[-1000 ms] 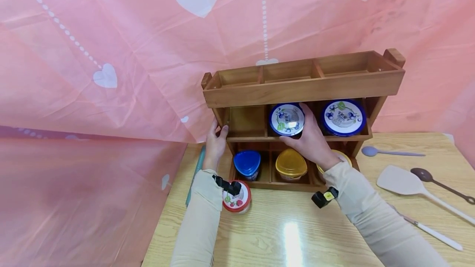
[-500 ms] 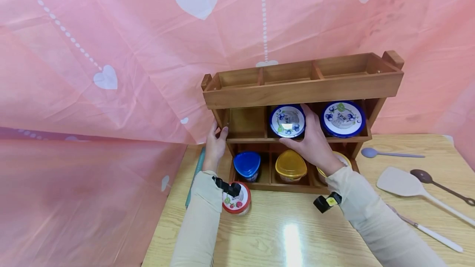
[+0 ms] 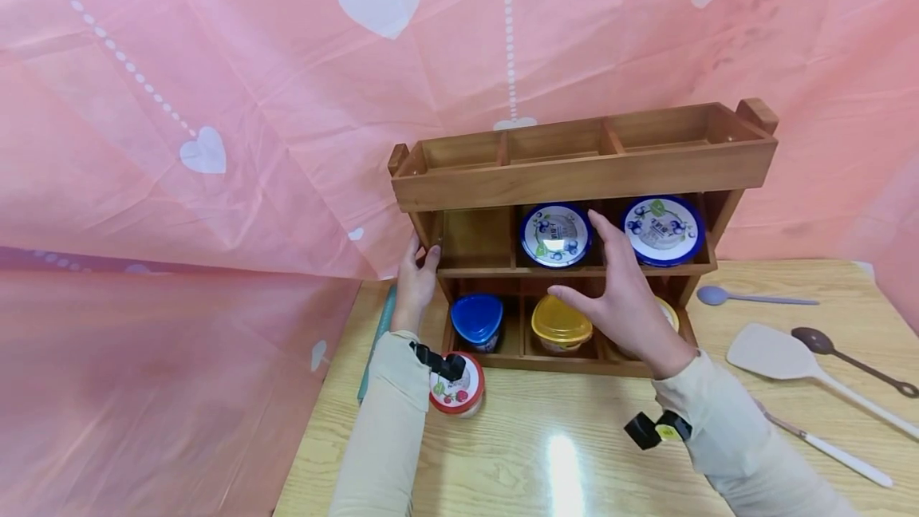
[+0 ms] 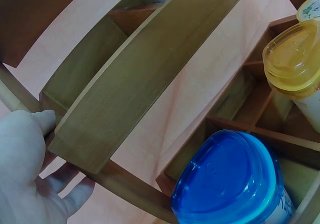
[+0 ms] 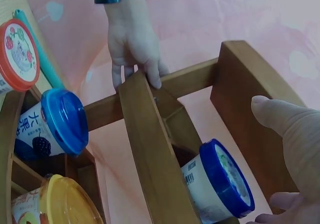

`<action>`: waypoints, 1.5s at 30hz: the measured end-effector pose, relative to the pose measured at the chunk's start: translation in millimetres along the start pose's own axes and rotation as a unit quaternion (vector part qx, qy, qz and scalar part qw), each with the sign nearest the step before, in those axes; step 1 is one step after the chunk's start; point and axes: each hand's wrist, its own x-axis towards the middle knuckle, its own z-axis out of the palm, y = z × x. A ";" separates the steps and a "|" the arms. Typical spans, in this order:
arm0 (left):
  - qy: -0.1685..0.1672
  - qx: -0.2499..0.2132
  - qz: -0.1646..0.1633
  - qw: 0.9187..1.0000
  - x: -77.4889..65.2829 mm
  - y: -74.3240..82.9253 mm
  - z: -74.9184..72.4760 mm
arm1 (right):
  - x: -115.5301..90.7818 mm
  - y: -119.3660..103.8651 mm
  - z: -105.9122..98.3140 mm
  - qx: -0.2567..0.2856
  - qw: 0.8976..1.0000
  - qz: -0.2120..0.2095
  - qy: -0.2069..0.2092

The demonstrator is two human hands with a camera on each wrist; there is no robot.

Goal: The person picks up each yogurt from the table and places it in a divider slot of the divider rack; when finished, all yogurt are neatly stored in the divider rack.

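My left hand (image 3: 417, 287) grips the left side of a brown wooden shelf rack (image 3: 581, 182), its thumb at the end of the middle tier and its fingers round the side post. My right hand (image 3: 632, 301) is spread, thumb and index apart, with nothing between them. Just off its fingertips a blue-rimmed tub (image 3: 556, 235) with a blueberry lid stands in the middle compartment of the middle tier. Another blueberry tub (image 3: 662, 230) sits in the right compartment. Below, the bottom tier holds a blue-lidded cup (image 3: 478, 319) and a yellow-lidded cup (image 3: 562, 321).
Partly behind my right wrist is a pale-lidded tub (image 3: 670, 313). A red-rimmed tub (image 3: 458, 385) stands on the table (image 3: 502, 453) beside my left wrist. To the right lie a blue spoon (image 3: 754, 295), a white spatula (image 3: 771, 349), a brown spoon (image 3: 850, 357) and a white-handled utensil (image 3: 847, 459).
My right hand has let go of the middle blueberry tub and drawn back to the right and down. The tub stays in its compartment. My left hand keeps its grip on the rack.
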 end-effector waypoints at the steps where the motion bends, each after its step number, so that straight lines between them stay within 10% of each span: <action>1: 0.000 0.000 -0.001 1.000 -0.1 0.0 0.0 | -2.6 -1.5 -0.1 -0.002 1.000 -0.002 -0.001; 28: 0.002 -0.005 -0.020 1.000 -0.7 0.6 1.3 | -100.7 29.3 59.2 0.016 0.995 0.035 -0.089; 45: 0.005 -0.005 -0.024 1.000 -1.4 1.9 1.3 | -110.4 31.5 121.8 0.095 0.978 0.092 -0.161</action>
